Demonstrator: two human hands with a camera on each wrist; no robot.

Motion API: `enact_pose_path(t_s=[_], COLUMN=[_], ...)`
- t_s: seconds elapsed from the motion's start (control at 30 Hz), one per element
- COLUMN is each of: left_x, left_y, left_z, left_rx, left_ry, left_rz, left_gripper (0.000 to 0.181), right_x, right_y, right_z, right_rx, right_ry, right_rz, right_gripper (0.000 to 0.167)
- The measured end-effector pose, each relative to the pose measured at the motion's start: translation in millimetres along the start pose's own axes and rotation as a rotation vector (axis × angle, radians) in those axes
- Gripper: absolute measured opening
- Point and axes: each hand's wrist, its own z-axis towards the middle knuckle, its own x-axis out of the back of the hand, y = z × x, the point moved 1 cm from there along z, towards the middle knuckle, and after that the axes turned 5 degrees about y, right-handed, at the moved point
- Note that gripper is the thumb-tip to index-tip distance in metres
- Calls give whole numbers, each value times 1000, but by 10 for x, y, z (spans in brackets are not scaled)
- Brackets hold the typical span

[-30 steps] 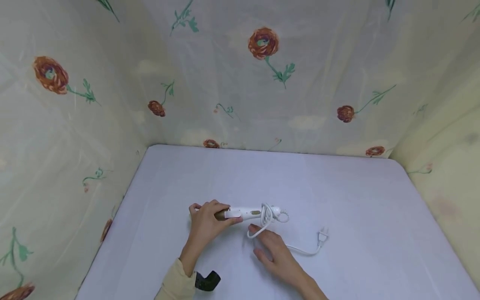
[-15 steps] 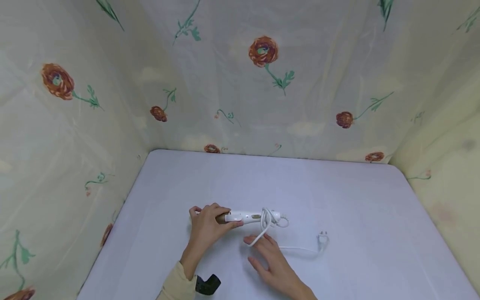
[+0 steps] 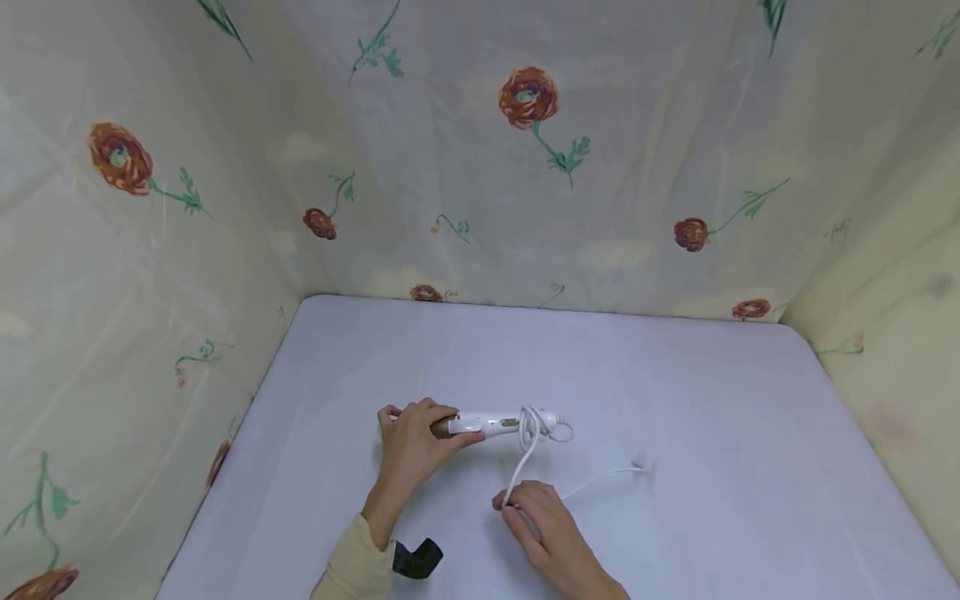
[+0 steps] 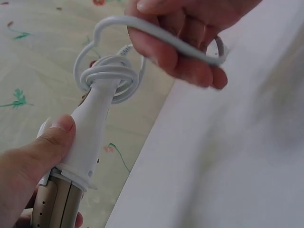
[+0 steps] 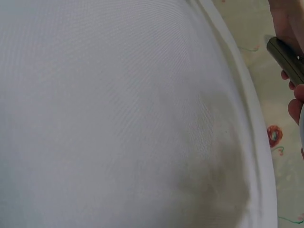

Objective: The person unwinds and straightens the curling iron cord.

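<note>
Flowered cloth (image 3: pixel 615 167) on all visible sides of a white table (image 3: pixel 712 400). The iron (image 3: pixel 487 423) lies crosswise over the table, dark-gold barrel toward the left; whether any of it touches down, cannot tell. Probably light to moderate in weight, stiff throughout; the white handle looks smooth and glossy, so likely a little slippery. Best hold: the junction of barrel and handle, or bare handle short of the cord loops. Barrel may be hot in use; no sign here either way. A drop could crack the casing.

Left hand (image 3: pixel 414 442) grips the iron about that junction, thumb along the handle. Right hand (image 3: pixel 546 533) has fingers curled on the cord. Cord (image 4: pixel 141 25): wound round the handle's end, soft, springy, apt to recoil; best pinched near its loops. Plug (image 3: pixel 641 465) blurred, well apart.
</note>
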Motion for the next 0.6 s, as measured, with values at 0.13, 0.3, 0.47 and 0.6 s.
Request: enact_pose_path(t_s=[0.13, 0.3, 0.47, 0.6], left_x=[2, -1, -23, -29], left_y=[-12, -25, -29, -29], left_z=[9, 3, 2, -15], left_rx=[7, 10, 8, -10], left_ry=[-2, -10, -29, -35], left_rz=[16, 22, 28, 22], left_gripper=[55, 55, 56, 55], right_x=[42, 95, 157, 209], right_y=[-9, -30, -40, -51], right_z=[8, -13, -20, -10], right_rx=[31, 10, 66, 108], right_ry=[16, 22, 34, 35], right_rz=[6, 44, 119, 155], right_gripper=[13, 13, 17, 22])
